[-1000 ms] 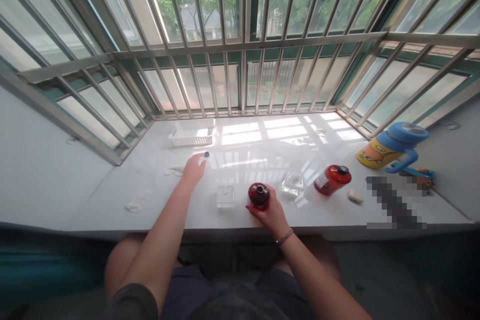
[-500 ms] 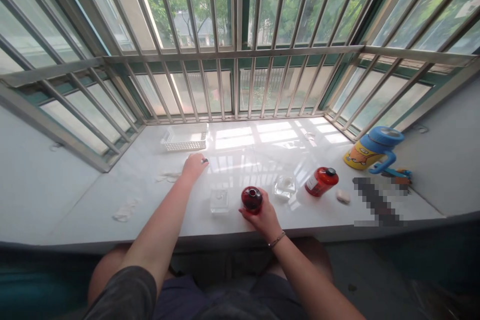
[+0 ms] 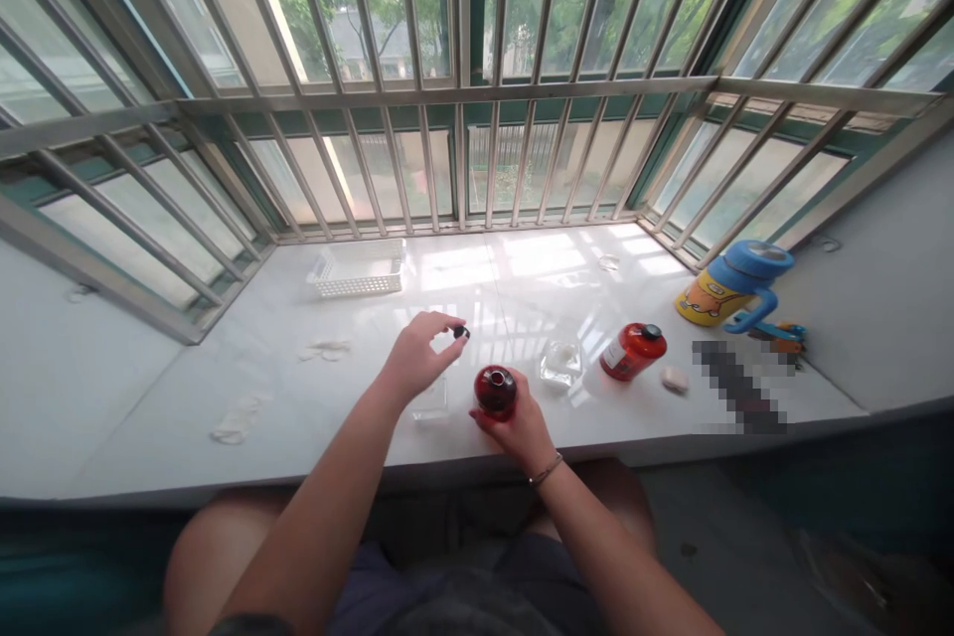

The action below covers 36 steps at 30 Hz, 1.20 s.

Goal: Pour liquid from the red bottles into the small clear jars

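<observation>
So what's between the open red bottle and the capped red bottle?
The head view shows the right hand, gripping the open bottle, then a clear, squarish container.

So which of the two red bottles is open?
The bottle in the right hand: its mouth is bare, while the other bottle wears a black cap.

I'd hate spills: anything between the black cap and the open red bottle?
Nothing visible stands between the black cap in the left hand and the open red bottle. The clear container sits left of the bottle, not between.
</observation>
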### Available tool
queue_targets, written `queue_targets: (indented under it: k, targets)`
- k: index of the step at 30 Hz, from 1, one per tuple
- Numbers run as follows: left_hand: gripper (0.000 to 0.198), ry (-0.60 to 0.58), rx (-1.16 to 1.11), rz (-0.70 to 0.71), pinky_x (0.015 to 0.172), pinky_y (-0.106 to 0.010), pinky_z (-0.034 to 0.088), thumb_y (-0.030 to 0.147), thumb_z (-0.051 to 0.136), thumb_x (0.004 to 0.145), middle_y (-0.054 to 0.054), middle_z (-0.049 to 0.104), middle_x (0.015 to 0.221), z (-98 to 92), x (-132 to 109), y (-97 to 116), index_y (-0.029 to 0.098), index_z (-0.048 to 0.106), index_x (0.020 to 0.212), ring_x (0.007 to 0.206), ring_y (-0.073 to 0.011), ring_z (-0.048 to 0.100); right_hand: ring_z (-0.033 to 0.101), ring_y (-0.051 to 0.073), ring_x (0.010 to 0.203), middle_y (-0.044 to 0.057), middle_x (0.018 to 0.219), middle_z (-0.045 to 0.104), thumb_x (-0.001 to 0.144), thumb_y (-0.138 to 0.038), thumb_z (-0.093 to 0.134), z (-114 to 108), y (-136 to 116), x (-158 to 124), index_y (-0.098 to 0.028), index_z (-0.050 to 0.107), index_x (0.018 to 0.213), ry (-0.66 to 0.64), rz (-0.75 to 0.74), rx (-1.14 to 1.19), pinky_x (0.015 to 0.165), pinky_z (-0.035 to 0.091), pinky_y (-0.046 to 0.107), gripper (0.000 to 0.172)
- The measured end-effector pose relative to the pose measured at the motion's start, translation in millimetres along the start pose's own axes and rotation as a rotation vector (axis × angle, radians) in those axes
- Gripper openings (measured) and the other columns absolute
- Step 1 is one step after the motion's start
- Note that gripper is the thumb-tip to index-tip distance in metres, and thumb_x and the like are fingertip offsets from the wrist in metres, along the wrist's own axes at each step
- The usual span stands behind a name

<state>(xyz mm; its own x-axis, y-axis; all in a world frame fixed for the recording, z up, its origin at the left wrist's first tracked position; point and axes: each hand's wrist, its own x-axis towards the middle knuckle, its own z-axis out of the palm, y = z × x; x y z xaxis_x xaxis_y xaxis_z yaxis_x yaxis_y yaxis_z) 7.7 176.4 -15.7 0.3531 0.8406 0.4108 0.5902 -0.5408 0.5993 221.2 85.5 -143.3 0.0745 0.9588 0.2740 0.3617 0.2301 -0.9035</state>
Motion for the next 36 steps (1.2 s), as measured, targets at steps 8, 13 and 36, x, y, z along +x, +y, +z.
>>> queue_targets:
  k: [8,13,36]
  targets:
    - [0.027,-0.072,-0.134,0.113,0.102,-0.045,0.057,0.023,0.069,0.098,-0.007,0.076,0.119,22.3,-47,53,0.028,0.073,0.124,0.114,-0.0258,0.067,0.075,0.028,0.105,0.009,0.127,0.072,0.077,-0.04,0.087,-1,-1,-1,-0.025,0.048,0.141,-0.006,0.002,0.032,0.091,0.063,0.043,0.077]
    - [0.029,-0.03,-0.116,0.11,0.099,-0.048,0.059,0.022,0.067,0.098,-0.008,0.075,0.116,35.8,-47,55,0.029,0.074,0.126,0.111,-0.0279,0.067,0.076,0.028,0.102,0.01,0.124,0.073,0.077,-0.04,0.085,1,1,-1,-0.025,0.048,0.141,-0.001,0.007,0.042,0.089,0.064,0.043,0.076]
    - [0.048,-0.027,-0.156,0.069,0.107,-0.049,0.057,0.014,0.059,0.099,-0.008,0.071,0.127,48.2,-57,52,0.031,0.058,0.144,0.118,-0.0263,0.066,0.076,0.028,0.105,0.01,0.127,0.072,0.077,-0.039,0.086,1,-2,-1,-0.025,0.047,0.142,-0.013,0.004,0.067,0.091,0.064,0.044,0.077]
